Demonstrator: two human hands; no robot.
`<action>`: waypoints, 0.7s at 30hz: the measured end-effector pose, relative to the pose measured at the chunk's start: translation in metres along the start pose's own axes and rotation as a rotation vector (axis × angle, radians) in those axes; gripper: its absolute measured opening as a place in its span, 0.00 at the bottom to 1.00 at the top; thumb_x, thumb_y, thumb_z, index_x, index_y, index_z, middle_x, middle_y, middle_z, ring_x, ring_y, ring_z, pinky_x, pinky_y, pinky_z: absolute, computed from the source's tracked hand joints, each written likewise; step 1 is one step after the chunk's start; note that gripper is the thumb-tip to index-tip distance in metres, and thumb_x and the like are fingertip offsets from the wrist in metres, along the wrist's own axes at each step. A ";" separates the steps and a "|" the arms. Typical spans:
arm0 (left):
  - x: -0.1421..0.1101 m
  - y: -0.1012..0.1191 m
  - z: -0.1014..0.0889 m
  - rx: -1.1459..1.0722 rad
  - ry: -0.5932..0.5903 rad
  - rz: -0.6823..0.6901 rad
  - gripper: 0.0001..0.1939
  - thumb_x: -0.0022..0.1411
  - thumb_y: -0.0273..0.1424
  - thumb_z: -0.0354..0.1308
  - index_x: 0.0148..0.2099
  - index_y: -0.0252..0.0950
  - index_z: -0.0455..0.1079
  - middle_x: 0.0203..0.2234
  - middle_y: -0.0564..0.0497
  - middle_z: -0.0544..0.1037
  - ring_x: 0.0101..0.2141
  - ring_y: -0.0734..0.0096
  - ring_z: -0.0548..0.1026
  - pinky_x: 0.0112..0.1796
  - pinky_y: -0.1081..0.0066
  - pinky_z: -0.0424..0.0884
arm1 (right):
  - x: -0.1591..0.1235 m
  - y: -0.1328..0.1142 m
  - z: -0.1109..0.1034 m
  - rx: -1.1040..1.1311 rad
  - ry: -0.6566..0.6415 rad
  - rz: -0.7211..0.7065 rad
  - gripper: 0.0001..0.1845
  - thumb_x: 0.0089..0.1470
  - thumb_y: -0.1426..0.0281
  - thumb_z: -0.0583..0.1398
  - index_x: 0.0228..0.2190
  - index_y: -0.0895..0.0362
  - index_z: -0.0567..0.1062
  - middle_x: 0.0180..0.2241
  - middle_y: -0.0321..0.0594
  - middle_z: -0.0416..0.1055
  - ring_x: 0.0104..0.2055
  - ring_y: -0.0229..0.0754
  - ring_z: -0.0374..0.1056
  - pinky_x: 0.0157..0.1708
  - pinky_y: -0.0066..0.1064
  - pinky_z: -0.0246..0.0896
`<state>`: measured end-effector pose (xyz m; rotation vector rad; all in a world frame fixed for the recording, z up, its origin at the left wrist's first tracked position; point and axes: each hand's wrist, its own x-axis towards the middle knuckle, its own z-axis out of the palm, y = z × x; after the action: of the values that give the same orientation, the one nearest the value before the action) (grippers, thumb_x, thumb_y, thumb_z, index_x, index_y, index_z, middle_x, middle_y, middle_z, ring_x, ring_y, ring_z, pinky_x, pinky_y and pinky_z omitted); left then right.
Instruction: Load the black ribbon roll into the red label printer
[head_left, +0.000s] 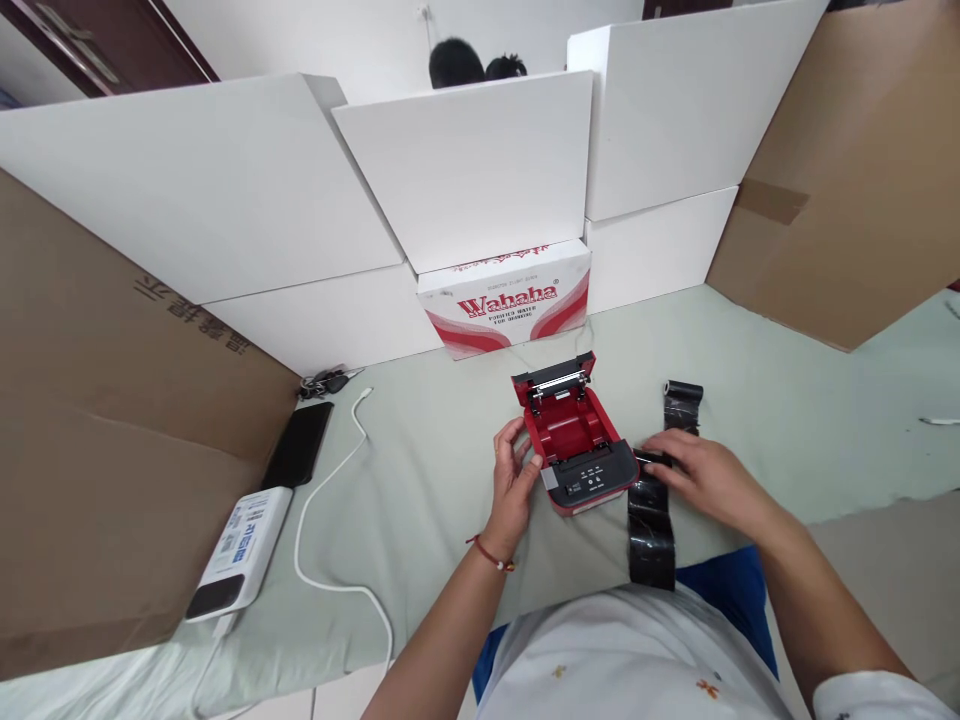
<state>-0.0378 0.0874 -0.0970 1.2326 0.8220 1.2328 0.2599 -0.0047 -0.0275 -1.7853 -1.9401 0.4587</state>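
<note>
A small red-and-black label printer stands on the cloth in front of me with its lid raised. Its red inner bay is exposed and looks bare. My left hand grips the printer's left side, thumb near the front corner. Just right of the printer, my right hand has its fingers closed on a roll of shiny black ribbon, whose loose strip hangs down over the table's front edge. Another rolled end of black ribbon lies beyond that hand; whether the two pieces join is hidden beneath it.
White boxes wall off the back, with a Wahaha carton in front. Brown cardboard stands left and right. On the left lie a black phone, a white power bank and a white cable. Two heads show behind the boxes.
</note>
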 end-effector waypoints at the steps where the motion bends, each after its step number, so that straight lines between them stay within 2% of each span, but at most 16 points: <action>1: 0.000 0.000 0.000 0.001 0.003 0.003 0.33 0.70 0.50 0.67 0.71 0.47 0.66 0.71 0.43 0.66 0.72 0.45 0.66 0.71 0.47 0.66 | 0.004 -0.002 0.009 -0.039 -0.053 -0.003 0.16 0.68 0.63 0.61 0.52 0.51 0.83 0.53 0.44 0.85 0.47 0.50 0.83 0.43 0.38 0.76; 3: 0.000 0.000 -0.001 0.000 0.004 0.003 0.33 0.69 0.50 0.67 0.70 0.46 0.67 0.71 0.43 0.67 0.73 0.45 0.66 0.71 0.47 0.67 | 0.008 -0.004 0.020 -0.114 -0.131 0.027 0.19 0.67 0.67 0.60 0.56 0.51 0.82 0.55 0.46 0.84 0.48 0.51 0.84 0.42 0.38 0.76; 5: 0.001 0.000 -0.001 -0.005 0.003 -0.003 0.33 0.69 0.50 0.67 0.70 0.46 0.67 0.70 0.43 0.67 0.72 0.45 0.66 0.70 0.47 0.67 | 0.010 -0.004 0.017 -0.113 -0.185 0.036 0.19 0.66 0.69 0.61 0.55 0.51 0.83 0.53 0.46 0.85 0.48 0.51 0.84 0.42 0.37 0.76; 7: 0.001 0.000 -0.001 -0.011 0.003 -0.010 0.33 0.69 0.50 0.68 0.70 0.46 0.67 0.70 0.43 0.67 0.72 0.45 0.66 0.71 0.47 0.67 | 0.009 -0.004 -0.002 -0.007 -0.243 -0.026 0.16 0.66 0.68 0.62 0.52 0.50 0.84 0.50 0.44 0.86 0.49 0.51 0.84 0.46 0.37 0.76; 9: 0.000 0.001 0.000 -0.014 0.001 -0.012 0.32 0.70 0.50 0.67 0.70 0.46 0.67 0.71 0.43 0.67 0.73 0.46 0.66 0.71 0.47 0.65 | 0.009 -0.006 -0.032 0.153 -0.287 -0.125 0.15 0.68 0.64 0.63 0.52 0.47 0.84 0.49 0.41 0.86 0.48 0.49 0.83 0.47 0.37 0.78; 12: -0.002 0.004 0.002 0.010 -0.009 0.009 0.30 0.72 0.49 0.65 0.70 0.46 0.66 0.71 0.43 0.66 0.73 0.47 0.65 0.72 0.47 0.63 | 0.016 -0.020 -0.075 0.294 -0.248 -0.222 0.15 0.70 0.57 0.63 0.53 0.45 0.85 0.47 0.39 0.87 0.40 0.45 0.82 0.39 0.34 0.78; 14: -0.004 0.006 0.003 0.063 0.004 0.055 0.29 0.75 0.49 0.61 0.72 0.47 0.64 0.71 0.43 0.64 0.73 0.48 0.64 0.73 0.46 0.62 | 0.030 -0.036 -0.087 0.304 -0.198 -0.251 0.16 0.70 0.56 0.64 0.52 0.46 0.85 0.45 0.38 0.87 0.34 0.42 0.80 0.33 0.33 0.75; 16: -0.007 0.007 0.003 0.154 0.026 0.146 0.29 0.77 0.49 0.58 0.73 0.49 0.63 0.72 0.43 0.63 0.74 0.48 0.62 0.73 0.44 0.61 | 0.048 -0.056 -0.081 0.284 -0.191 -0.300 0.16 0.71 0.59 0.63 0.54 0.46 0.84 0.46 0.38 0.87 0.36 0.42 0.80 0.35 0.33 0.76; 18: -0.011 0.009 0.002 0.272 0.036 0.277 0.28 0.78 0.49 0.55 0.74 0.49 0.63 0.72 0.42 0.62 0.74 0.46 0.60 0.74 0.42 0.58 | 0.069 -0.076 -0.063 0.191 -0.227 -0.341 0.17 0.72 0.64 0.61 0.57 0.47 0.82 0.52 0.39 0.86 0.46 0.45 0.83 0.47 0.35 0.77; 19: -0.012 0.010 0.001 0.332 0.028 0.348 0.29 0.78 0.48 0.55 0.75 0.49 0.63 0.72 0.41 0.62 0.74 0.45 0.60 0.74 0.40 0.57 | 0.079 -0.085 -0.051 0.100 -0.252 -0.336 0.17 0.72 0.67 0.60 0.58 0.48 0.82 0.55 0.40 0.85 0.51 0.48 0.82 0.51 0.37 0.76; 21: -0.016 0.010 -0.001 0.425 -0.015 0.493 0.30 0.77 0.48 0.55 0.76 0.49 0.62 0.71 0.39 0.63 0.73 0.43 0.61 0.73 0.36 0.56 | 0.094 -0.101 -0.029 -0.138 -0.294 -0.267 0.19 0.71 0.71 0.58 0.59 0.50 0.80 0.58 0.44 0.83 0.55 0.52 0.81 0.52 0.40 0.75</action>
<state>-0.0444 0.0714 -0.0896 1.8669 0.8213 1.4786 0.1857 0.0768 0.0611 -1.5741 -2.4266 0.5293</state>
